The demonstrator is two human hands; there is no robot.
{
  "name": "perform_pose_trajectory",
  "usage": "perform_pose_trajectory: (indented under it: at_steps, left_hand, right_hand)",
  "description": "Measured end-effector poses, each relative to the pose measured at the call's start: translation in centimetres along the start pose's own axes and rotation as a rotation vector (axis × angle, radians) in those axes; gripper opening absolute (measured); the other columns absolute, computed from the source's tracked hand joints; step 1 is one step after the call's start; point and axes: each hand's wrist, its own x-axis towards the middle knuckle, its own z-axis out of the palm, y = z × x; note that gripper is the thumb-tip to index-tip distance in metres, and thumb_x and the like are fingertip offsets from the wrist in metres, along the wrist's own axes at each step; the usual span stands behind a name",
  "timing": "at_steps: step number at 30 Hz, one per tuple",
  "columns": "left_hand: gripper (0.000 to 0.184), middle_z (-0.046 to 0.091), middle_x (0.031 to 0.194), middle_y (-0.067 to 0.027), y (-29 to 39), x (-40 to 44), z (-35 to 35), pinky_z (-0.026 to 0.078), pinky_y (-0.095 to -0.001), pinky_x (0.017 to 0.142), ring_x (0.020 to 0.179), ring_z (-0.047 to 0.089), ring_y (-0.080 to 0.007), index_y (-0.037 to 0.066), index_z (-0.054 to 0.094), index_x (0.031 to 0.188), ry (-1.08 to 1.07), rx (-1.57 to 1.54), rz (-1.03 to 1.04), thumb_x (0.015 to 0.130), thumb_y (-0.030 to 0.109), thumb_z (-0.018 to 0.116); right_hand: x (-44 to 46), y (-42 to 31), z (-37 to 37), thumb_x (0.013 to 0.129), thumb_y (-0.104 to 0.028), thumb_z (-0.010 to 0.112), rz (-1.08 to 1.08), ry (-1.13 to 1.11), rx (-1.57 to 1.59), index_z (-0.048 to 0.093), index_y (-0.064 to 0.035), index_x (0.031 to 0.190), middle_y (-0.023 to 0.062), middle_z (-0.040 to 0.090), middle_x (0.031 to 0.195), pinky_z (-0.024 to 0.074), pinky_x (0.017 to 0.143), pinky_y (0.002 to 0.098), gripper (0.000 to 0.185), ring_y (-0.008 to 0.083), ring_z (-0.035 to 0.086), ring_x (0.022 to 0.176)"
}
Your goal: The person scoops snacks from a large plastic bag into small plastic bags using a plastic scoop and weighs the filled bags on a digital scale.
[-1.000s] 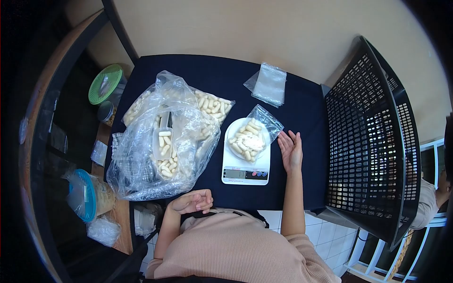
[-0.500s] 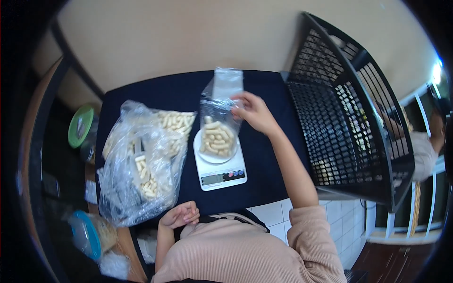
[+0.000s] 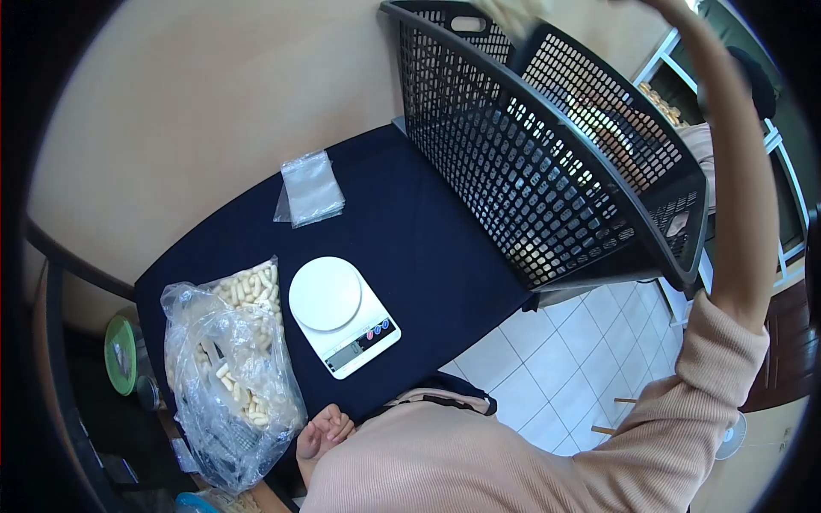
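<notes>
A small plastic bag of pale, finger-shaped pieces (image 3: 513,15) is up in the air, blurred, over the black basket's rim at the top edge. My right hand (image 3: 647,2) is beside it, the arm raised and stretched out; the frame cuts off its fingers, but the bag appears to hang from it. My left hand (image 3: 325,431) rests curled by the table's front edge, with nothing visible in it. Close to it lies a large clear bag (image 3: 231,376) of the same pale pieces, its mouth open. The white kitchen scale (image 3: 327,295) has a bare pan.
A stack of clear plastic bags (image 3: 311,190) lies on the dark tablecloth (image 3: 410,231). A tall black perforated basket (image 3: 513,162) stands tilted at the right, with things inside. A green-lidded container (image 3: 121,355) is at the left. Another person's sleeve (image 3: 699,158) shows behind the basket.
My right hand has lifted the filled bag off the scale and carried it up and right to the basket. My view has turned right. My left hand stays curled.
</notes>
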Motion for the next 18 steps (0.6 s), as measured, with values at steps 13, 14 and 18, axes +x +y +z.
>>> perform_pose_trajectory:
  at_steps: [13, 14, 18]
  left_hand:
    - [0.044, 0.037, 0.064, 0.0031, 0.2, -0.2, -0.4, 0.031, -0.0265, 0.069, 0.061, 0.035, -0.0085, 0.003, 0.046, 0.095, 0.02, 0.068, -0.015, 0.081, 0.044, 0.052]
    - [0.044, 0.037, 0.064, 0.0031, 0.1, -0.1, -0.3, 0.031, -0.0265, 0.069, 0.061, 0.035, -0.0085, 0.003, 0.046, 0.095, 0.025, 0.062, -0.012, 0.081, 0.044, 0.052]
    - [0.044, 0.037, 0.065, 0.0021, 0.1, -0.1, -0.2, 0.031, -0.0231, 0.061, 0.06, 0.035, -0.0081, 0.001, 0.045, 0.092, 0.022, 0.058, 0.031, 0.083, 0.044, 0.051]
  right_hand:
    - [-4.7, 12.1, 15.1, 0.07, -0.004, 0.054, -0.309, -0.571, -0.397, 0.062, 0.0002, 0.082, 0.0188, 0.061, 0.077, 0.0473, 0.073, 0.0357, 0.015, 0.028, 0.06, 0.074]
    - [-4.5, 11.8, 15.1, 0.07, -0.004, 0.054, -0.341, -0.584, -0.405, 0.062, 0.0001, 0.082, 0.0185, 0.061, 0.076, 0.0474, 0.073, 0.0353, 0.015, 0.0276, 0.06, 0.074]
    - [-4.1, 10.2, 14.7, 0.071, -0.004, 0.055, -0.468, -0.638, -0.425, 0.062, -0.0001, 0.083, 0.0174, 0.062, 0.075, 0.048, 0.07, 0.034, 0.015, 0.0264, 0.06, 0.071]
